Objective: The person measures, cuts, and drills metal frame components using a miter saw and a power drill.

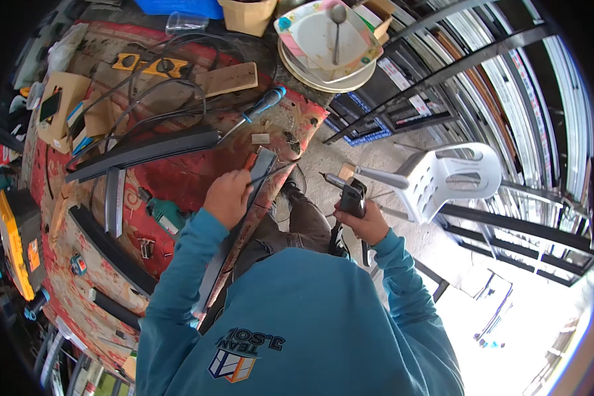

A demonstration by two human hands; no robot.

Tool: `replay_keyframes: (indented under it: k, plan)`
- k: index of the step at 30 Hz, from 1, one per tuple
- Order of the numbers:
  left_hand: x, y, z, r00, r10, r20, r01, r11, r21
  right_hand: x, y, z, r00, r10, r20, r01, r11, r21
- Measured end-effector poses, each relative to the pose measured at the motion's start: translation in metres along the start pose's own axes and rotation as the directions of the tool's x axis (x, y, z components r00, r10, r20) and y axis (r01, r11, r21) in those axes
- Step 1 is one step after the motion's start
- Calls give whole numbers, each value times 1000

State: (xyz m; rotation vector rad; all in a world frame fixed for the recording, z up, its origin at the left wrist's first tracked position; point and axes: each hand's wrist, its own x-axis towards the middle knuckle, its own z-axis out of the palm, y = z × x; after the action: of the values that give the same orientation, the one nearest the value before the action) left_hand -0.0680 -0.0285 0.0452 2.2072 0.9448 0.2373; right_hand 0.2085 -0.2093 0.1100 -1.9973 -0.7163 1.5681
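Observation:
My left hand (228,199) is closed on a long grey metal profile (263,164) lying along the table's right edge. A thin dark strip (277,170) runs from beside its fingertips toward the table corner. Off the table to the right, my right hand (371,224) grips a black power drill (353,199). The drill's pointed metal tip faces up and left, apart from the profile. Part of the drill's handle is hidden by my fingers. A blue-handled screwdriver (265,102) rests on the table beyond my left hand, beside a dark profile (152,153).
On the red patterned table cover (198,173) lie a green power tool (165,212), a wood block (228,79), a yellow level (158,66) and loose cables. Stacked plates (323,53) stand at the far corner. A white plastic chair (442,178) and racked metal profiles (508,105) are to the right.

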Motion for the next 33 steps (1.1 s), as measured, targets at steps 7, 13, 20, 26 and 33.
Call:
replay_keyframes:
  k: [7,13,20,26,33]
  plan:
    - [31,-6,-15,991,133,-20,-135,977,-164,16,-6,27,990,-119,-82,92,956,-279]
    - [110,-40,10,995,96,-16,-92,981,168,49,-9,66,962,-273,-34,256,934,-250]
    - [131,-59,9,964,128,234,-110,990,-87,53,6,79,980,-193,-53,183,972,-150]
    - [126,-19,2,963,253,98,-219,938,-269,49,21,77,974,-198,-108,182,972,-146]
    - [109,-6,12,885,399,241,-422,905,50,55,20,82,945,-282,-164,266,958,-111]
